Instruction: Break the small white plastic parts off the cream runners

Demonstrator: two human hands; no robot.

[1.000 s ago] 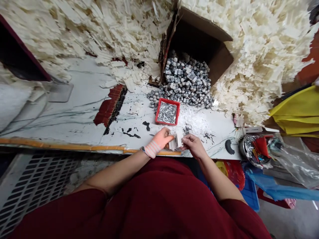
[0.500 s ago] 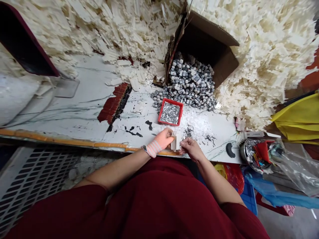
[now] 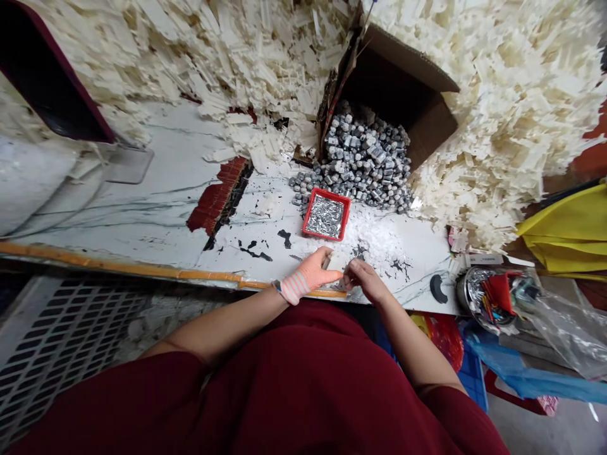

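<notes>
My left hand (image 3: 308, 276), in an orange striped glove, is closed around a pale translucent plastic piece (image 3: 337, 260) at the table's front edge. Its thumb now lies across the piece and covers much of it. Bare and curled, my right hand (image 3: 366, 280) pinches close against the right end of that piece. Whatever sits between the right fingertips is too small to make out. Just beyond the hands stands a red square tray (image 3: 323, 237) filled with small shiny metal pins (image 3: 325, 216). White flakes (image 3: 377, 235) lie scattered right of the tray.
A tipped cardboard box (image 3: 432, 129) spills grey-and-white cylindrical pieces (image 3: 372, 158) behind the tray. Heaps of cream plastic pieces (image 3: 265, 57) line the back. On the left is a dark-red-framed screen-like panel (image 3: 57, 76); at right, a metal bowl (image 3: 467, 297) of odds and ends.
My left thumb has moved right across the plastic piece, which has turned and shows less of itself. My right hand stays beside it, its fingers curled a little more. The view shifted slightly.
</notes>
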